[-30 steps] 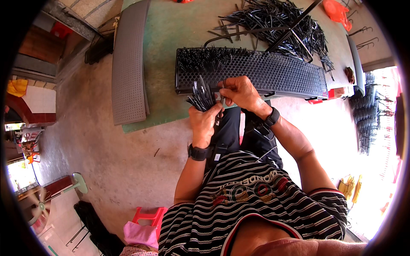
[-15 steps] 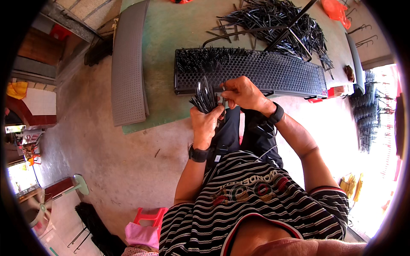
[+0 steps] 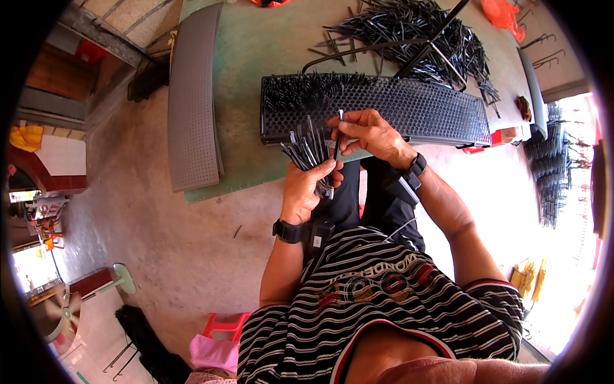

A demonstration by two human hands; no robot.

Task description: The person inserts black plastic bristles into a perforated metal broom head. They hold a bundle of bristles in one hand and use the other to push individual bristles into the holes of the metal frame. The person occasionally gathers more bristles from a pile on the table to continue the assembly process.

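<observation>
A bundle of thin dark rods fans upward out of the left hand, whose fingers are clenched around the lower ends. The bundle sits just near of the long black perforated panel, over the near edge of the green table. Just to its right, a single rod stands almost upright, pinched between the thumb and fingertips of the right hand; its upper tip reaches the near edge of the panel. The two hands are close together, the right a little farther and to the right of the left. Each wrist wears a dark band.

The perforated panel lies across the table from left to right. Its left part is already bristling with dark rods standing in the holes, while the right part shows bare holes. Beyond it, at the far side of the table, lies a big loose heap of rods. To the left, a grey perforated panel rests along the table's left edge, running from far to near. The person wears a striped shirt and sits over a bare concrete floor. A pink stool stands on the floor at the near left.
</observation>
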